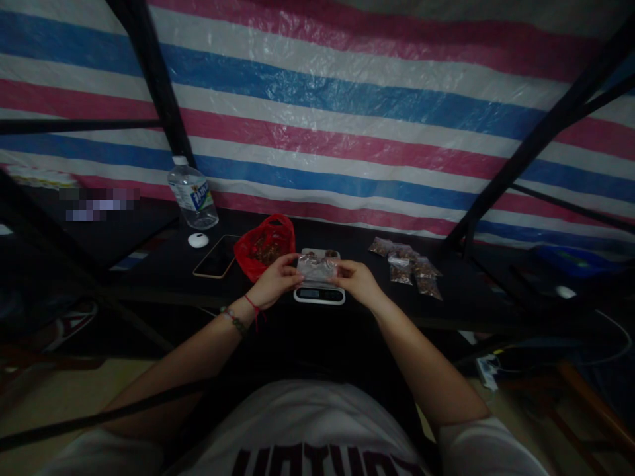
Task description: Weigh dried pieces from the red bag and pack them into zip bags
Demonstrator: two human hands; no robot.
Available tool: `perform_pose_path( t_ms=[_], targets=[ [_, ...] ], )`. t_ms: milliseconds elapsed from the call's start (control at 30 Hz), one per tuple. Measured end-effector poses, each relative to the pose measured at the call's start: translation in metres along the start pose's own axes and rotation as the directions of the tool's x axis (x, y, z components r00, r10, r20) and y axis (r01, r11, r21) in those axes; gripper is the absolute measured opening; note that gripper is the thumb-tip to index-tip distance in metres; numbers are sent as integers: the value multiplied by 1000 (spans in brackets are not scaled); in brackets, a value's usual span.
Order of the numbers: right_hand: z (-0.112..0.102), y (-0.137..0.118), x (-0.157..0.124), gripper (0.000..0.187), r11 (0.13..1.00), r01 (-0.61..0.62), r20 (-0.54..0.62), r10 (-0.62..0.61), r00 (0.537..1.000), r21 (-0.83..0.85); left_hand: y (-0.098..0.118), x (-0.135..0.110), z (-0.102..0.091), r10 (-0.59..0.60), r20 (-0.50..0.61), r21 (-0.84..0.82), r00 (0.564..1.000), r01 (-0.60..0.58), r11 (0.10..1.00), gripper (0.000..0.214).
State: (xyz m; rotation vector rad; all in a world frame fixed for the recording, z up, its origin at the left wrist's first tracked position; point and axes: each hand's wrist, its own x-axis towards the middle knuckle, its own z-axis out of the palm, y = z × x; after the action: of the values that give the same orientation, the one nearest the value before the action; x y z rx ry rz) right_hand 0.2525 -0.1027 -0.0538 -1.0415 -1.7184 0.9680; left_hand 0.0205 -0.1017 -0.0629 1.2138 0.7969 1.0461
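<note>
My left hand (274, 280) and my right hand (356, 280) pinch the two ends of a small clear plastic bag (317, 269), holding it stretched just above a white digital scale (319, 293) on the dark table (173, 271). Both hands have their fingers closed on the bag's edges. A red plastic bag (264, 246) holding brown bits lies open just left of the scale, close to my left hand. Several small filled clear packets (409, 266) lie in a loose group to the right of my right hand.
A phone (217, 256) lies face up left of the red bag, with a white mouse (198, 240) and a water bottle (193, 195) behind it. A striped tarp (347, 112) hangs behind the table. Black metal bars (153, 79) cross both sides.
</note>
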Motion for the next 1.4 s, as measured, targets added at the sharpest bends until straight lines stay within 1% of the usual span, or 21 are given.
perform_pose_path(
  t_ms=[67, 133, 267, 367, 500, 600, 700, 733, 767, 800, 833, 867, 900, 933, 967, 1033, 1133, 1200, 1267, 1333, 1400],
  targets=[
    [-2, -2, 0, 51, 1000, -19, 10, 19, 1000, -15, 1, 1, -1, 25, 3, 35, 1000, -25, 999, 70],
    [-3, -6, -1, 49, 999, -12, 11, 12, 1000, -40, 3, 1, -3, 47, 10, 82, 999, -47, 996, 69],
    [-2, -13, -3, 29, 991, 58, 31, -55, 998, -119, 5, 0, -3, 70, 10, 137, 998, -71, 988, 68],
    [-1, -14, -4, 25, 983, 93, 15, -91, 996, -159, 5, 0, -3, 93, 16, 157, 996, -94, 983, 63],
    [1, -8, -2, 30, 986, 52, -20, -56, 998, -157, 3, 2, -4, 139, 5, 217, 990, -137, 966, 60],
    [3, -3, -1, 42, 992, 6, -48, -12, 999, -123, 4, 4, -8, 170, -26, 276, 985, -157, 948, 60],
    [5, -1, -1, 47, 988, 17, -59, -26, 998, -152, 6, 4, -11, 227, -63, 375, 972, -187, 908, 57],
    [6, -1, -1, 46, 983, 32, -55, -43, 998, -181, 8, 4, -11, 284, -93, 432, 954, -218, 875, 55],
    [7, -3, -2, 45, 976, 50, -41, -61, 997, -214, 10, 2, -11, 361, -109, 510, 926, -260, 820, 54],
    [8, -4, -2, 45, 966, 73, -17, -80, 997, -247, 12, 0, -10, 446, -85, 605, 891, -309, 734, 56],
    [10, -6, -4, 46, 955, 103, 13, -104, 995, -279, 14, -4, -8, 515, -13, 698, 857, -361, 619, 59],
    [13, -9, -5, 46, 942, 139, 47, -131, 990, -304, 16, -7, -5, 548, 104, 773, 830, -414, 481, 65],
    [16, -11, -7, 44, 930, 177, 82, -158, 984, -322, 17, -11, -1, 532, 244, 812, 811, -470, 345, 73],
    [20, -14, -9, 41, 919, 212, 117, -182, 976, -333, 18, -15, 3, 485, 355, 824, 799, -513, 243, 81],
    [25, -17, -11, 36, 909, 240, 147, -201, 969, -340, 18, -19, 8, 449, 417, 826, 790, -536, 175, 85],
    [35, -22, -15, 27, 898, 268, 196, -210, 958, -348, 17, -23, 15, 398, 461, 831, 793, -543, 118, 83],
    [42, -25, -18, 18, 903, 264, 215, -199, 956, -339, 16, -25, 18, 349, 446, 849, 824, -513, 129, 66],
    [39, -24, -15, 13, 910, 245, 157, -203, 967, -333, 16, -22, 14, 334, 416, 862, 846, -484, 150, 58],
    [29, -18, -7, 15, 912, 198, 17, -206, 978, -358, 15, -18, 8, 354, 365, 879, 861, -444, 174, 58],
    [16, -7, 5, 24, 903, 126, -169, -211, 963, -411, 12, -13, 1, 389, 300, 892, 871, -401, 209, 61],
    [5, 7, 20, 41, 878, 52, -302, -218, 928, -475, 8, -9, -5, 405, 254, 895, 878, -372, 247, 63]
  ],
)
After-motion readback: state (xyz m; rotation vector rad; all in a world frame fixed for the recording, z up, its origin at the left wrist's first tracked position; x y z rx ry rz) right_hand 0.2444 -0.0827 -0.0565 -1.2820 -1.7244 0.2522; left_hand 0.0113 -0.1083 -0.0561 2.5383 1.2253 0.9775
